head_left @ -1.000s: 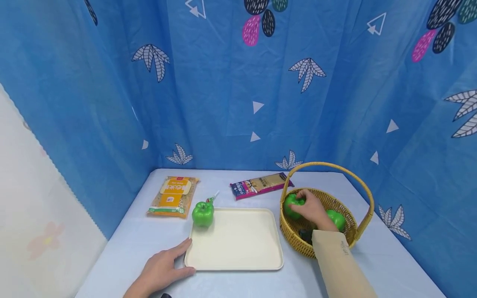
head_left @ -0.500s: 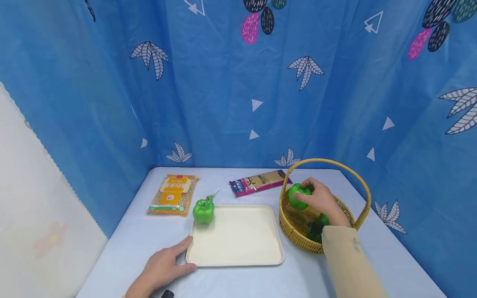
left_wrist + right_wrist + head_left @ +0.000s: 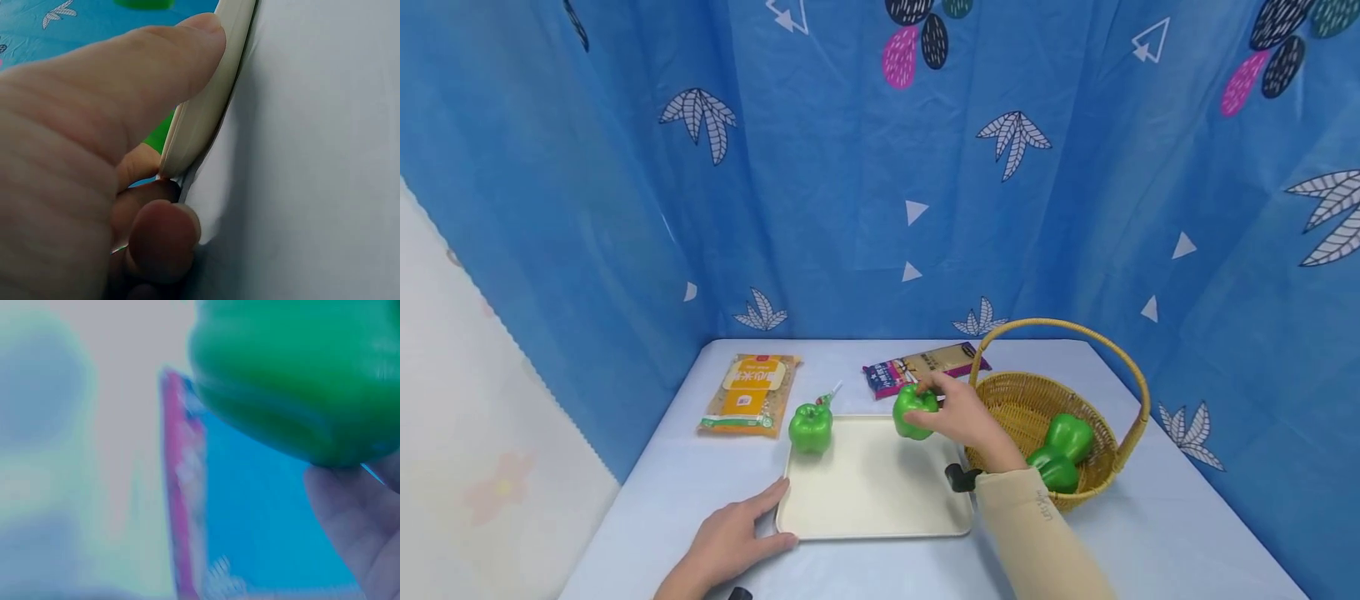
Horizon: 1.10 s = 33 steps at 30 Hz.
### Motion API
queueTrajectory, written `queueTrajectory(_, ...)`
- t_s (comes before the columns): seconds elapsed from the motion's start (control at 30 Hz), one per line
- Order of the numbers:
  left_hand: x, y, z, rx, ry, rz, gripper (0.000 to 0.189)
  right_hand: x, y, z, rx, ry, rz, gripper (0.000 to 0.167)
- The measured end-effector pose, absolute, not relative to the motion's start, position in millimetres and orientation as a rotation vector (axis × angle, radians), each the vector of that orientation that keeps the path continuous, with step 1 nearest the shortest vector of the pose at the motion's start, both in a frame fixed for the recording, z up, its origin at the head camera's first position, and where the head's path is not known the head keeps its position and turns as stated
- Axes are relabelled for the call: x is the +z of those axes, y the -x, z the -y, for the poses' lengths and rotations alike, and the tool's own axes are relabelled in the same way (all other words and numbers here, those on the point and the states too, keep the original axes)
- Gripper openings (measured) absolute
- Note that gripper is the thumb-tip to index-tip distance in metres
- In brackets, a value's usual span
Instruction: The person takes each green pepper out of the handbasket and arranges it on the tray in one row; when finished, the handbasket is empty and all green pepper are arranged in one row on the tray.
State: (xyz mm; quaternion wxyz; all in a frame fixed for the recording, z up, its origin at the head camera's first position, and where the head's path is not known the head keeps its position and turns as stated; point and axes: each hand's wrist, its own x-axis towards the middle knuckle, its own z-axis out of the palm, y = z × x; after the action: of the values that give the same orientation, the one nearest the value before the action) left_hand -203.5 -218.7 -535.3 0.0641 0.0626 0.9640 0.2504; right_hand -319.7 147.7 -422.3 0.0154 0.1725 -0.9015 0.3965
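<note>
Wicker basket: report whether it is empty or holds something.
Not empty: in the head view, green peppers lie inside the basket; the right sleeve hides part of it.

The right hand [image 3: 958,414] is carrying a green pepper [image 3: 912,412], gripped in its fingers [image 3: 936,381], leftward out of the wicker basket [image 3: 1011,408]. The back part of the cream tray [image 3: 872,500] is now lying beneath the fingers, where the basket was lying earlier. To the fingers' right, two other green peppers [image 3: 1070,437] are now showing more fully inside the basket.
</note>
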Motion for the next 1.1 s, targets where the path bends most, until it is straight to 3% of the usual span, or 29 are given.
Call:
queueTrajectory(0.23, -532, 203, 217, 0.756, -0.222, -2.919, 0.097, -450, 329, -90, 1.241, -0.736, 2.822, 0.042)
queueTrajectory(0.4, -531, 203, 218, 0.757, -0.25, -2.921, 0.097, -461, 335, -68, 1.212, -0.74, 2.8, 0.044)
queueTrajectory(1.1, -533, 200, 221, 0.747, -0.275, -2.946, 0.096, -472, 335, -48, 1.226, -0.76, 2.837, 0.049)
